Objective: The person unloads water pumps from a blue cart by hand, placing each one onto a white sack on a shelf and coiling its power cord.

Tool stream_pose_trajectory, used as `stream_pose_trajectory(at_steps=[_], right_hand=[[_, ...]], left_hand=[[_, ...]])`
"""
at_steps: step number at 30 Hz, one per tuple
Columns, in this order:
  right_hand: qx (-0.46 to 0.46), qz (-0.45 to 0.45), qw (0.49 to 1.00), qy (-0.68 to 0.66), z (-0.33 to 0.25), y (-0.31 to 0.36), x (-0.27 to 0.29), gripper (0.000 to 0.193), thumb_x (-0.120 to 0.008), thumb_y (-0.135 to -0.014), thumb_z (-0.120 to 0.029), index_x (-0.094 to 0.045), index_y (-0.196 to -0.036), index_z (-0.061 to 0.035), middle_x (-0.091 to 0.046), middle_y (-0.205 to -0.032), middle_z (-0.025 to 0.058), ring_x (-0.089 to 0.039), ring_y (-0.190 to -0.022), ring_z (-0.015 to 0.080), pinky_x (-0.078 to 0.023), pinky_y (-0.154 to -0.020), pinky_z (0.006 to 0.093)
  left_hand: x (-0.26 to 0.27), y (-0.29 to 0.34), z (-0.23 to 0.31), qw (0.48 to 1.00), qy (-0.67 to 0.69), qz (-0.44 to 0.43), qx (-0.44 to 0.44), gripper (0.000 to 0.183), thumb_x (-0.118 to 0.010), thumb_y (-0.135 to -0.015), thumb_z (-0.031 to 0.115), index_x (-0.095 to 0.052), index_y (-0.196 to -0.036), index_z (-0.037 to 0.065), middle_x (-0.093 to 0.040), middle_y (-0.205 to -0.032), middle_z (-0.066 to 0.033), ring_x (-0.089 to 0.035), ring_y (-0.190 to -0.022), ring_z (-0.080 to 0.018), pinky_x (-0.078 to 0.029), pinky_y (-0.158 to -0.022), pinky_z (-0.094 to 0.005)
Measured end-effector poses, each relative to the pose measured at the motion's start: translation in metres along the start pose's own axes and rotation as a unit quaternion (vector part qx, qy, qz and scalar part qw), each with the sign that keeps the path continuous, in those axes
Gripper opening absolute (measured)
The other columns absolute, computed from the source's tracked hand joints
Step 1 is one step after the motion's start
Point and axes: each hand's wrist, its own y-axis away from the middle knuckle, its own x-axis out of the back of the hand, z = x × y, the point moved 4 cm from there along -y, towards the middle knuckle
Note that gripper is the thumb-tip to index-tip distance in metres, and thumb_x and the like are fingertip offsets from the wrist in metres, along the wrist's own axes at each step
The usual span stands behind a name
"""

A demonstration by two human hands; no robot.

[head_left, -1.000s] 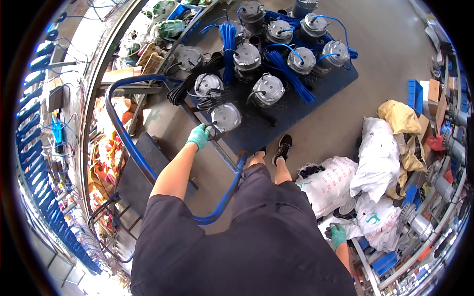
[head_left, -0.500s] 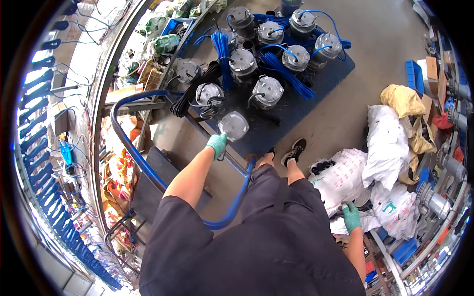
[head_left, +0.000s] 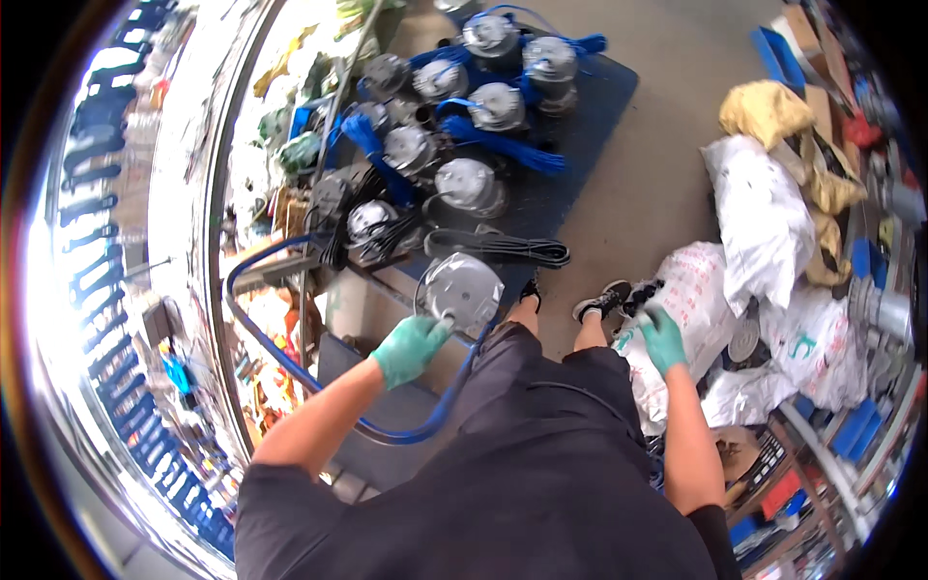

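My left hand (head_left: 414,348), in a green glove, is closed on the near edge of a round silver-grey motor (head_left: 464,293). This motor is tilted at the near end of the blue cart, and a bundled black cable (head_left: 498,247) lies just beyond it. Over by a white woven sack (head_left: 698,290) is my gloved right hand (head_left: 661,338), empty, its fingers loosely apart. Several similar motors (head_left: 468,184) stand on the cart's blue deck (head_left: 590,126), with bundles of blue cable (head_left: 507,145) and black cable among them.
The cart's blue tube handle (head_left: 280,338) curves round at the near left. Shelving with bags and parts runs along the left. On the right lie white sacks (head_left: 764,227) and a yellow sack (head_left: 767,114), beside a rack of metal parts (head_left: 882,307).
My left hand has drawn the motor nearer, and the black cable now stretches out behind it. My right hand has risen from beside the sacks and moved forward. The view has shifted.
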Motion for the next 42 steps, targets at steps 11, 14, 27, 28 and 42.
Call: stream_pose_trajectory(at_steps=[11,14,27,28,42], right_hand=[[-0.356,-0.008,0.611,-0.707,0.182,-0.007,-0.103,0.049,-0.048,-0.098,-0.064,-0.06,-0.117,-0.0204,-0.065,-0.121,0.0077,-0.061,-0.111,0.0272,-0.052,-0.09,0.0455],[-0.293,-0.072,0.625,-0.72,0.153,0.005,-0.093,0.048,-0.049,-0.097,-0.062,-0.06,-0.119,-0.0202,-0.064,-0.123,0.0076,-0.06,-0.113,0.0276,-0.051,-0.092,0.0458],[0.081,0.18,0.598,-0.777,0.167,0.096,0.124,0.047,-0.056,-0.096,-0.05,-0.056,-0.131,-0.0193,-0.06,-0.132,0.0074,-0.054,-0.124,0.0295,-0.045,-0.103,0.0467],[0.098,0.203,0.582,-0.781,0.17,0.103,0.134,0.047,-0.056,-0.096,-0.049,-0.055,-0.132,-0.0192,-0.06,-0.132,0.0074,-0.053,-0.124,0.0297,-0.045,-0.104,0.0468],[0.286,0.587,0.357,-0.668,0.188,0.222,0.206,0.054,-0.062,-0.096,-0.038,-0.051,-0.144,-0.0166,-0.056,-0.14,0.0075,-0.048,-0.134,0.0312,-0.039,-0.114,0.0482]], left_hand=[[-0.067,0.101,0.257,0.984,0.084,0.061,-0.142,0.051,-0.053,-0.103,0.042,-0.053,-0.068,0.004,-0.051,-0.058,0.0,-0.046,-0.055,-0.0089,-0.034,-0.051,-0.0282],[-0.101,0.104,0.299,0.983,0.041,-0.003,-0.181,0.043,-0.056,-0.102,0.034,-0.059,-0.074,0.002,-0.052,-0.059,-0.0049,-0.047,-0.055,-0.0123,-0.036,-0.052,-0.0325],[-0.246,0.135,0.472,0.861,-0.077,-0.152,-0.479,0.041,-0.053,-0.105,0.031,-0.065,-0.085,-0.002,-0.056,-0.062,-0.0019,-0.048,-0.059,-0.0101,-0.038,-0.053,-0.0313],[-0.252,0.131,0.482,0.853,-0.077,-0.168,-0.488,0.04,-0.052,-0.105,0.031,-0.065,-0.087,-0.003,-0.058,-0.064,-0.0035,-0.051,-0.06,-0.011,-0.04,-0.054,-0.0311],[-0.425,0.079,0.651,0.732,-0.085,-0.488,-0.468,0.045,-0.061,-0.105,0.044,-0.068,-0.095,0.0,-0.057,-0.074,0.0034,-0.048,-0.07,-0.0058,-0.043,-0.063,-0.0253]])
